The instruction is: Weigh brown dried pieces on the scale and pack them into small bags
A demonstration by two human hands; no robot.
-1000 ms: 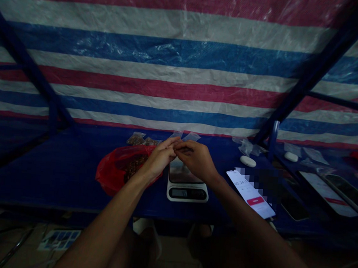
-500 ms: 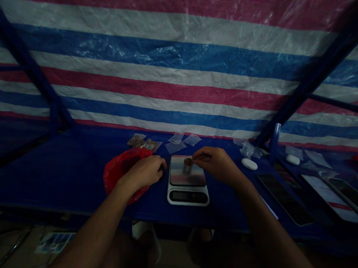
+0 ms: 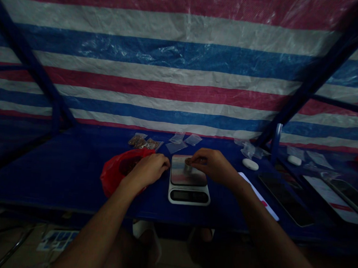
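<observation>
Red bag [image 3: 111, 176], small cup [image 3: 187, 166] partly behind curled hands [image 3: 152, 167] [image 3: 211, 162], grip unclear, plastic pouches [image 3: 176, 146] beyond

Bare hands [image 3: 150, 168], white footwear [image 3: 139, 228]

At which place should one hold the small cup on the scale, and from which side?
Probably by the outer wall near the rim, from the right: the small cup is round, stands upright on the scale, and the right hand is there.

Dim light — striped plastic sheeting [image 3: 183, 57] behind blue tabletop [image 3: 71, 163]; slanting blue bars [image 3: 302, 91] both sides — tiled floor [image 3: 177, 253] below.
</observation>
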